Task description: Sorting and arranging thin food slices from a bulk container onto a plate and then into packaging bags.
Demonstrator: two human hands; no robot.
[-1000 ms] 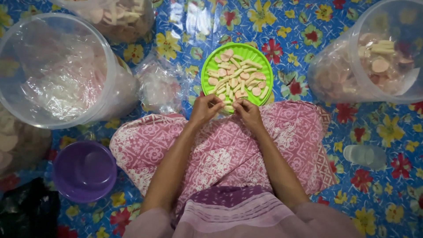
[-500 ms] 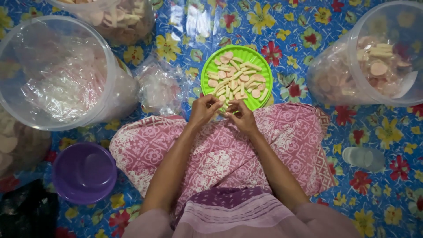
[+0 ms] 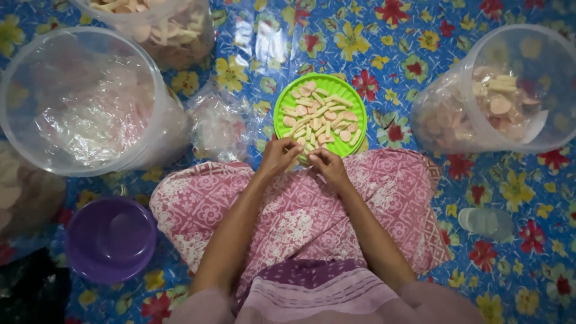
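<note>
Leftmost, a purple bowl [image 3: 111,239] of smooth plastic sits near the knee, and beyond it a big clear tub [image 3: 84,99] lined with crinkled film. Between tub and plate lies a small clear bag [image 3: 219,127] of pale chips. The round green plate [image 3: 321,114] (ribbed rim, heaped with flat cracker pieces) touches the pink patterned skirt [image 3: 300,210]; flowered blue mat lies open around its far edge. The left hand [image 3: 279,157] and right hand [image 3: 329,165] meet at the plate's near rim, fingers curled together, pinching something too small to identify. Far right stands another clear tub [image 3: 510,90] of crackers.
</note>
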